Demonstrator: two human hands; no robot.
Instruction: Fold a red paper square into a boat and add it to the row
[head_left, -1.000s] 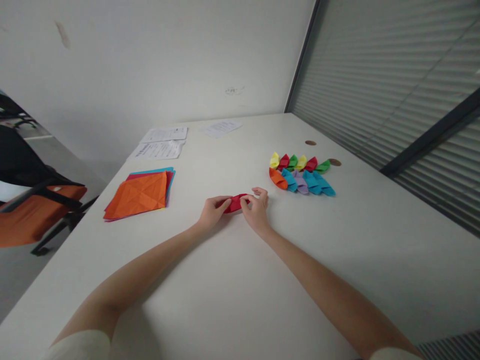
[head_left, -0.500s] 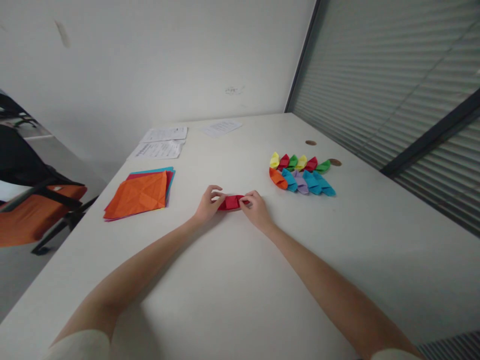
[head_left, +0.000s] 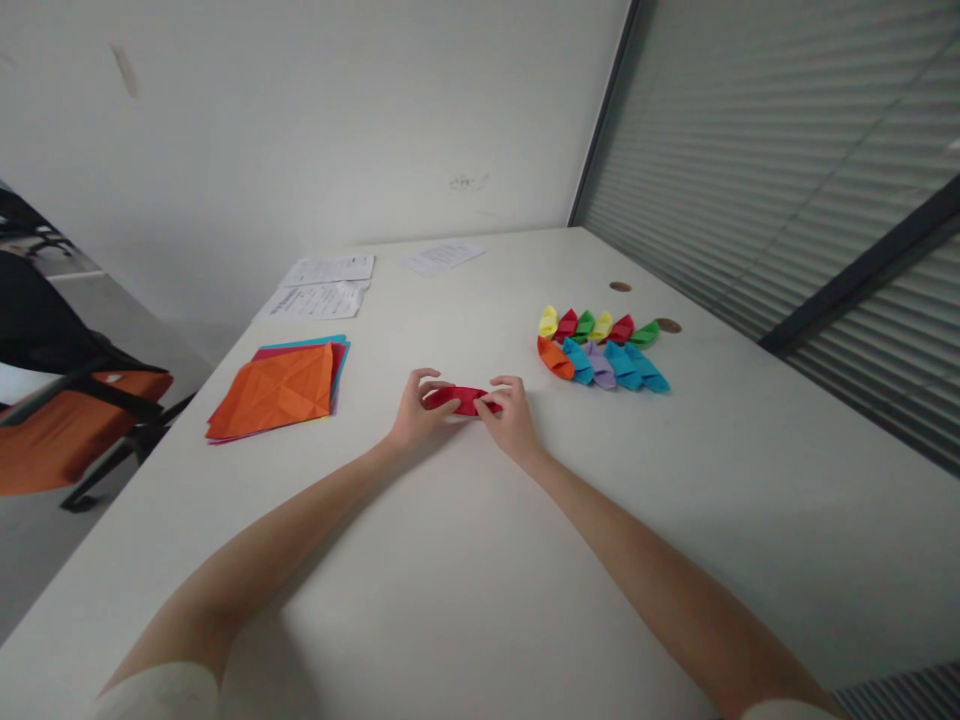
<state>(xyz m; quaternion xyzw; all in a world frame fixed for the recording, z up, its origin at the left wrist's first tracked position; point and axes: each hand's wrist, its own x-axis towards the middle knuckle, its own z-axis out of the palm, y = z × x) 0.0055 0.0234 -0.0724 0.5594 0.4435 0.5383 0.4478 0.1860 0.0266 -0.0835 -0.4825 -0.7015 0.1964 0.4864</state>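
Observation:
A small red folded paper [head_left: 466, 401], long and narrow, is held just over the white table between both hands. My left hand [head_left: 418, 410] is closed on its left end, with the thumb across the near side and the fingers curled behind. On the right end, my right hand [head_left: 513, 412] pinches the paper between thumb and fingers. The fingertips cover both ends of the red piece.
Left on the table [head_left: 420, 590] lies a stack of coloured paper sheets [head_left: 277, 388], orange on top. Right of my hands are two rows of folded paper pieces [head_left: 600, 362]. Printed sheets [head_left: 322, 285] lie at the back. An orange chair [head_left: 82, 425] stands beyond the left edge.
My left thumb has moved right, over the near side of the red paper. The paper is tilted slightly more, and its ends are gripped more closely.

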